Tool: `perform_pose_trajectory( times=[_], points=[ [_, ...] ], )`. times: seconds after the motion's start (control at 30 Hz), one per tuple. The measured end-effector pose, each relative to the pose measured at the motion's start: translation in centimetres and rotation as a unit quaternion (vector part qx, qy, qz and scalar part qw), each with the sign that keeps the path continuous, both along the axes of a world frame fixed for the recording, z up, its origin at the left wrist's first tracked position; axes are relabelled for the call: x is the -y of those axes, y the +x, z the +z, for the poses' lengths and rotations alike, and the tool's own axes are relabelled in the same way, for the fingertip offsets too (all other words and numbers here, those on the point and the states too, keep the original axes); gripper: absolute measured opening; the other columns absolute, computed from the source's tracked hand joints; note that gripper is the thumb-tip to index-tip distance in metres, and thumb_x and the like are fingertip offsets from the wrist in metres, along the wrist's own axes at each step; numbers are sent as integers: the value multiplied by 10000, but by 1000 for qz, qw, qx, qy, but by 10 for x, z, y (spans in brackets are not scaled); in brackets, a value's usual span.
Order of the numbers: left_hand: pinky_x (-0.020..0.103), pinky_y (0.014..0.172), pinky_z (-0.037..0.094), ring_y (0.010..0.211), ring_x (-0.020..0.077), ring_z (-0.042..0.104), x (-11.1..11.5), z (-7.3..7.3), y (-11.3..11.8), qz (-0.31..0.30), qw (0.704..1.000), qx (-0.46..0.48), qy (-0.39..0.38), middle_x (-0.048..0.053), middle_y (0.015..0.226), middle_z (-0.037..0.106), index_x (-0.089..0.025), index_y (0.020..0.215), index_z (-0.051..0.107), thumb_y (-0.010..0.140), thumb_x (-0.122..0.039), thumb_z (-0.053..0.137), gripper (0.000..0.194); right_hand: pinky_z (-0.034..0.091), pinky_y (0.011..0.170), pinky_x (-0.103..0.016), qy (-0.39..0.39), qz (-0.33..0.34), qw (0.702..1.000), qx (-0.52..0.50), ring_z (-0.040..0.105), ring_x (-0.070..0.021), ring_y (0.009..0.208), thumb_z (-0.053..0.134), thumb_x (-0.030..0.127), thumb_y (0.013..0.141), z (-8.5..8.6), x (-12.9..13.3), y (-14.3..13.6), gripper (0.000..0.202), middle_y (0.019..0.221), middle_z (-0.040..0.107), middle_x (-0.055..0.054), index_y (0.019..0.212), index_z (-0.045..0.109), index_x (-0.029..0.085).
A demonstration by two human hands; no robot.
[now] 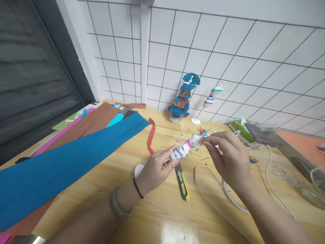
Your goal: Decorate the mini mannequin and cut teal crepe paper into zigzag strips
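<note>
My left hand (159, 166) is closed around the lower part of a miniature dress form (189, 145), a white doll torso with pink, red and blue paper scraps stuck to it. The form is tilted, its upper end pointing right. A round white base (138, 170) shows beside my left wrist. My right hand (227, 152) pinches at the form's upper end; any small scrap between the fingertips is hidden. Below the form, green-and-yellow thread snips (183, 184) lie on the wooden table (157, 210).
Blue crepe paper (76, 159) and brown crepe paper (83, 123) lie at left, near a red strip (151, 135). Behind stand a blue-and-brown dressed form (184, 98) and another white form (210, 100). A phone (256, 133), a tissue pack (238, 128) and a white cable (269, 176) are at right.
</note>
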State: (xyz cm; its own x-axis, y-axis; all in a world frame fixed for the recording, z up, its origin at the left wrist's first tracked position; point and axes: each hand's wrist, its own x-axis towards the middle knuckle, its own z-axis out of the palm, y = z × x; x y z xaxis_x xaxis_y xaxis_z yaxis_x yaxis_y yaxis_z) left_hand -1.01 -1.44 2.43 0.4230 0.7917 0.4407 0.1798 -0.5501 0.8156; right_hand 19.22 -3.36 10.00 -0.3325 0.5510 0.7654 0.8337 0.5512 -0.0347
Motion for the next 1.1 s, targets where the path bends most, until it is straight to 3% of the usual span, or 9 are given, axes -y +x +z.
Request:
perform_pose_trajectory(
  times=[0.1, 0.2, 0.33, 0.57, 0.73, 1.1],
  points=[
    [279, 771, 487, 917, 167, 588, -3, -1, -3, 68, 995, -46, 59, 91, 1087, 625, -187, 1322, 415, 893, -278, 446, 439, 446, 647, -320, -63, -10, 995, -80, 574, -180, 730, 526, 167, 859, -3, 9, -3, 94, 761, 601, -31, 804, 570, 228],
    [302, 717, 463, 797, 171, 574, -7, -3, -7, 146, 967, -136, 158, 63, 880, 627, -200, 1315, 427, 880, -276, 473, 444, 448, 623, -300, -107, -36, 980, -166, 580, -169, 726, 550, 216, 856, -7, 19, -2, 89, 785, 614, -15, 792, 606, 242],
    [293, 660, 432, 738, 163, 547, -9, -7, -8, 177, 925, -202, 268, 34, 796, 592, -199, 1280, 460, 882, -261, 473, 404, 462, 641, -313, -105, -56, 969, -215, 588, -179, 770, 548, 235, 861, -5, 21, 1, 122, 840, 639, -27, 890, 664, 258],
    [294, 630, 415, 726, 170, 530, -7, -9, -8, 172, 896, -236, 333, 35, 784, 573, -180, 1274, 460, 864, -244, 504, 418, 476, 604, -325, -52, -71, 995, -43, 577, -195, 770, 533, 192, 861, 0, 10, 19, 180, 871, 588, -63, 996, 637, 249],
    [294, 624, 423, 730, 170, 535, -6, -8, -8, 161, 888, -248, 353, 41, 795, 567, -177, 1265, 471, 856, -219, 506, 412, 438, 592, -340, -42, -36, 994, 90, 535, -202, 723, 520, 192, 870, -1, 9, 28, 163, 836, 591, -80, 1001, 615, 214],
    [289, 600, 407, 700, 163, 536, -7, -13, -8, 165, 874, -269, 369, 41, 787, 584, -184, 1265, 472, 874, -253, 483, 397, 440, 597, -341, -32, -29, 987, 154, 540, -216, 728, 473, 124, 869, -8, 18, 33, 110, 847, 581, -96, 929, 540, 188]
  ],
)
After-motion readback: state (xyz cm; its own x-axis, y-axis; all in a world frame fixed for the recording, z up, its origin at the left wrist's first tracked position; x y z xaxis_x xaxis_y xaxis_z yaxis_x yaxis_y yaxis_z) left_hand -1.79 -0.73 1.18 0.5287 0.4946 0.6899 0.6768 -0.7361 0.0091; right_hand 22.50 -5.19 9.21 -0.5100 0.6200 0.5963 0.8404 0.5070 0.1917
